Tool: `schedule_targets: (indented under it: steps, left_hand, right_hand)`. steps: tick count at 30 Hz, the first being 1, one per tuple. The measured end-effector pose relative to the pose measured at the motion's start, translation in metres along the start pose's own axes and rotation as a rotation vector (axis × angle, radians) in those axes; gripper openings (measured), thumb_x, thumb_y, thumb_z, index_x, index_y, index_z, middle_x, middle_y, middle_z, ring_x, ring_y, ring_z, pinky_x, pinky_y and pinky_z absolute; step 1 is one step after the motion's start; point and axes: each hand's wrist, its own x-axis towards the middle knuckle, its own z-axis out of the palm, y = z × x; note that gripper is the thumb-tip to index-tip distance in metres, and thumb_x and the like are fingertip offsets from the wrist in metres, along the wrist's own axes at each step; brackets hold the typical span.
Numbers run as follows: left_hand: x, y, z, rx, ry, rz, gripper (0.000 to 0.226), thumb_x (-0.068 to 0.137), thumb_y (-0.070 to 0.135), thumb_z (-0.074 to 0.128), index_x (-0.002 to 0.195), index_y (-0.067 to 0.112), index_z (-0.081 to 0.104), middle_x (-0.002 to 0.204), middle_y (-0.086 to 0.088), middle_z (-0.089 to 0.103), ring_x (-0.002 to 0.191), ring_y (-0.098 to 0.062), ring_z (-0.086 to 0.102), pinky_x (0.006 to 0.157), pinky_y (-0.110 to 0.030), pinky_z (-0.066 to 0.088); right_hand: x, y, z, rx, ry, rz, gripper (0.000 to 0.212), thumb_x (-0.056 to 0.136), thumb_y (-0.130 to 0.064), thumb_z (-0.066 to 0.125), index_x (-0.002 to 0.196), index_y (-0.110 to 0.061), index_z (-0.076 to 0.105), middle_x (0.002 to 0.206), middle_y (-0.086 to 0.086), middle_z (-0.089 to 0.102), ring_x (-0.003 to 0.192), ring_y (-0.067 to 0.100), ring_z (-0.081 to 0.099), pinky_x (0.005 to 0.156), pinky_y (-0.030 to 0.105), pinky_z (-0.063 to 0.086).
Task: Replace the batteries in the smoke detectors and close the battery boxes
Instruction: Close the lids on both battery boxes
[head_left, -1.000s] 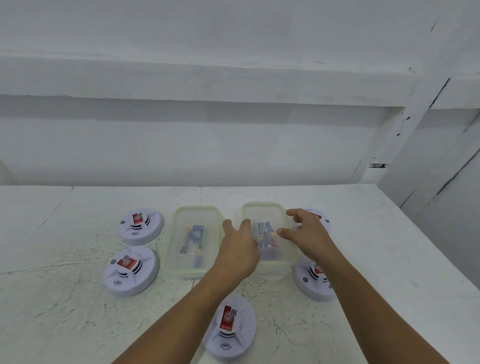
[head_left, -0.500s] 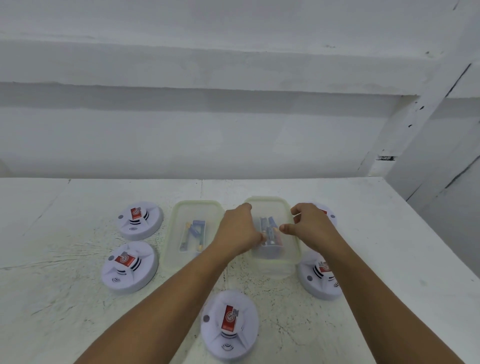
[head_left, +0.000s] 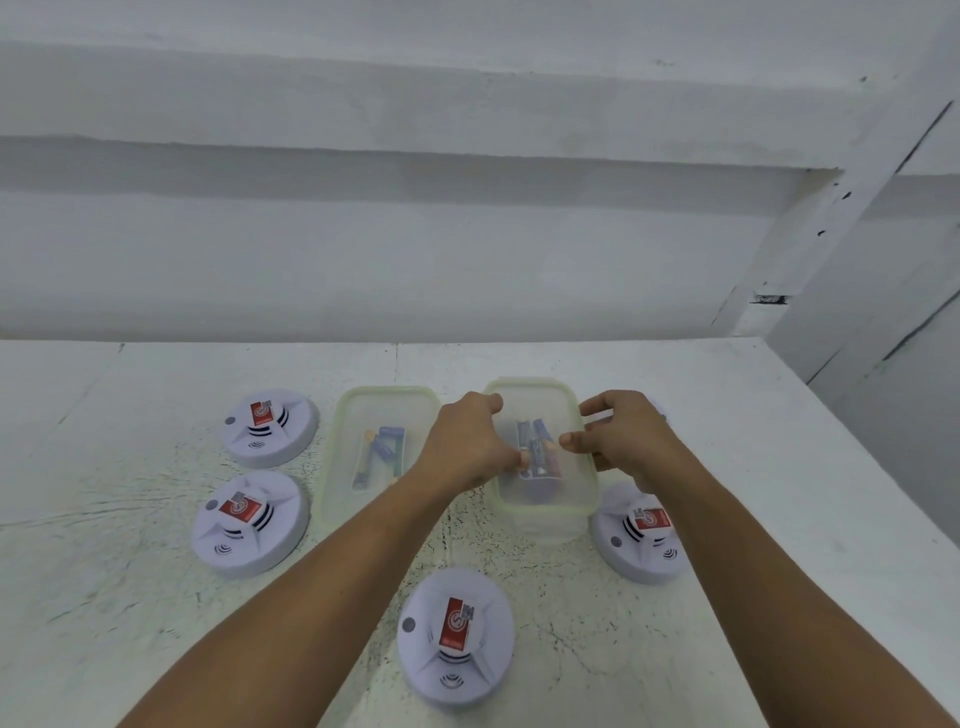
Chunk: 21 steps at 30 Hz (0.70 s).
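Observation:
Two clear plastic battery boxes with pale green lids stand side by side on the white table. The left box (head_left: 381, 415) holds a few batteries and nobody touches it. My left hand (head_left: 467, 444) grips the left edge of the right box (head_left: 543, 499), and my right hand (head_left: 623, 441) grips its right edge. Batteries (head_left: 537, 454) show through its lid between my thumbs. Several white round smoke detectors with red labels lie around: two at the left (head_left: 270, 428) (head_left: 249, 522), one near me (head_left: 456, 634), one at the right (head_left: 641, 532). Another is mostly hidden behind my right hand.
The white table (head_left: 104, 597) has a cracked painted top, and its right edge (head_left: 857, 457) runs diagonally toward me. A white wall with a ledge rises just behind the table.
Both hands have closed onto the two long sides of the right box. Earlier the fingers were spread over the lid. The camera has tilted slightly.

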Motion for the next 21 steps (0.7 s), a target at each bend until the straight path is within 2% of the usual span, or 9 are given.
schedule_targets:
  steps: [2, 3, 4, 6, 9, 12, 16, 19, 21]
  left_hand:
    - [0.0, 0.0, -0.001, -0.011, -0.007, 0.013, 0.05, 0.072, 0.021, 0.082, 0.071, 0.034, 0.033, 0.099, -0.003, 0.045, 0.087, -0.019, 0.042, 0.075, -0.028, 0.039]
    - [-0.002, 0.001, -0.002, -0.036, -0.008, 0.019, 0.035, 0.073, 0.021, 0.081, 0.084, 0.03, 0.05, 0.105, -0.008, 0.051, 0.09, -0.02, 0.046, 0.077, -0.029, 0.041]
    - [-0.002, 0.001, -0.001, -0.032, -0.019, 0.013, 0.041, 0.074, 0.021, 0.081, 0.108, 0.021, 0.058, 0.117, -0.011, 0.055, 0.097, -0.022, 0.05, 0.08, -0.03, 0.044]
    - [-0.006, 0.002, -0.001, 0.02, -0.015, 0.012, 0.069, 0.077, 0.023, 0.078, 0.137, 0.01, 0.045, 0.137, -0.011, 0.048, 0.114, -0.026, 0.052, 0.087, -0.031, 0.045]
    - [-0.016, 0.004, 0.002, 0.096, 0.09, 0.079, 0.055, 0.08, 0.025, 0.075, 0.13, 0.015, 0.053, 0.139, -0.008, 0.032, 0.108, -0.027, 0.056, 0.082, -0.025, 0.043]
    - [-0.024, 0.001, 0.008, 0.238, 0.093, 0.246, 0.029, 0.085, 0.022, 0.067, 0.112, 0.011, 0.068, 0.122, -0.006, 0.054, 0.107, -0.022, 0.056, 0.085, -0.023, 0.041]
    - [-0.032, -0.007, 0.005, 0.383, -0.083, 0.36, 0.058, 0.073, 0.049, 0.073, 0.12, 0.016, 0.061, 0.113, 0.001, 0.057, 0.102, -0.017, 0.054, 0.089, -0.031, 0.047]
    - [-0.03, -0.011, 0.004, 0.489, -0.082, 0.418, 0.065, 0.069, 0.057, 0.072, 0.119, 0.017, 0.059, 0.11, 0.002, 0.057, 0.098, -0.015, 0.055, 0.085, -0.032, 0.05]
    - [-0.03, -0.011, 0.005, 0.533, -0.054, 0.449, 0.065, 0.071, 0.057, 0.068, 0.121, 0.016, 0.059, 0.113, 0.002, 0.058, 0.098, -0.016, 0.057, 0.084, -0.034, 0.052]
  right_hand:
    - [0.001, 0.001, 0.001, -0.024, 0.007, -0.007, 0.051, 0.07, -0.008, 0.082, 0.113, -0.008, 0.054, 0.098, 0.014, 0.068, 0.077, 0.029, 0.07, 0.076, 0.045, 0.058]
    - [0.001, 0.0, 0.001, -0.036, 0.002, -0.008, 0.051, 0.07, -0.008, 0.081, 0.113, -0.008, 0.053, 0.098, 0.014, 0.067, 0.076, 0.028, 0.07, 0.075, 0.044, 0.058]
    - [0.002, -0.001, 0.0, -0.032, -0.016, -0.006, 0.052, 0.071, -0.007, 0.081, 0.115, -0.008, 0.052, 0.096, 0.014, 0.067, 0.076, 0.028, 0.07, 0.074, 0.044, 0.059]
    - [0.002, -0.004, -0.004, -0.015, -0.078, -0.001, 0.056, 0.073, -0.003, 0.079, 0.12, -0.01, 0.049, 0.093, 0.014, 0.066, 0.076, 0.028, 0.07, 0.072, 0.041, 0.059]
    - [0.003, -0.011, -0.01, -0.027, -0.157, 0.013, 0.064, 0.074, 0.001, 0.076, 0.126, -0.018, 0.044, 0.096, 0.016, 0.068, 0.079, 0.029, 0.07, 0.069, 0.039, 0.059]
    - [0.005, -0.014, -0.013, -0.037, -0.209, 0.007, 0.071, 0.074, 0.003, 0.075, 0.132, -0.023, 0.042, 0.097, 0.017, 0.069, 0.081, 0.032, 0.071, 0.07, 0.04, 0.059]
    - [0.009, -0.021, -0.019, -0.085, -0.3, 0.023, 0.075, 0.074, 0.006, 0.074, 0.135, -0.023, 0.041, 0.096, 0.016, 0.067, 0.077, 0.033, 0.07, 0.07, 0.042, 0.059]
    - [0.014, -0.032, -0.02, -0.177, -0.325, 0.031, 0.063, 0.078, 0.003, 0.072, 0.132, -0.017, 0.045, 0.094, 0.015, 0.067, 0.073, 0.03, 0.068, 0.071, 0.043, 0.06]
    - [0.018, -0.038, -0.02, -0.223, -0.264, -0.004, 0.056, 0.083, -0.008, 0.071, 0.131, -0.016, 0.045, 0.098, 0.013, 0.063, 0.07, 0.026, 0.064, 0.062, 0.037, 0.059]
